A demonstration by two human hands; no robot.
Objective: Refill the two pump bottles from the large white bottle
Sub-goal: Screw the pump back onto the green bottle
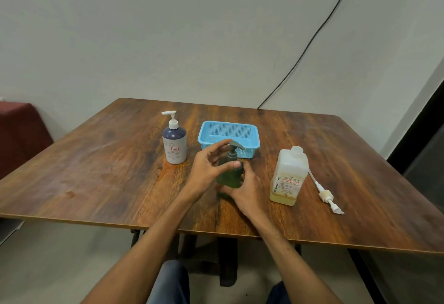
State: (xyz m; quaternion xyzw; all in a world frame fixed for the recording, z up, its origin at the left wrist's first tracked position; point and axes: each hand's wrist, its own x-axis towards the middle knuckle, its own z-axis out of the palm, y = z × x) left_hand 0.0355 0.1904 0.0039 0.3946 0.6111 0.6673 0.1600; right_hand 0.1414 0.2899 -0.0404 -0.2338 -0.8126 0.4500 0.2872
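Left grip: the left hand (209,166) is curling round the top of the green pump bottle (231,178). The thumb is lying across the bottle's shoulder and the fingers are arching up behind the pump collar, only partly closed.
Right grip: the right hand (247,190) is wrapping the lower body of the same bottle from the near right side. The fingers are closing round it near the base, with the palm resting low by the bench (96,171).
Green pump bottle: it is standing upright near the middle of the bench, between both hands, with its long axis vertical. Its pump head (235,146) is still on, the spout pointing right and a little downward.
Blue basket (229,133): it is sitting just behind the green bottle, long side facing the person.
Second pump bottle (174,145): this navy and white one is standing upright to the left of the basket, apart from the hands. Its white spout is pointing left.
Large white bottle (289,176): it is standing upright to the right of the hands, near them but not touching. Its neck is open at the top, its label is facing the person, and yellowish liquid is showing low inside.
Loose pump (327,195): it is lying flat on the bench just right of the large bottle. Its tube is running back toward the bottle and its head is pointing at the near right edge.
Cable (312,39): it is hanging down the wall behind the bench.
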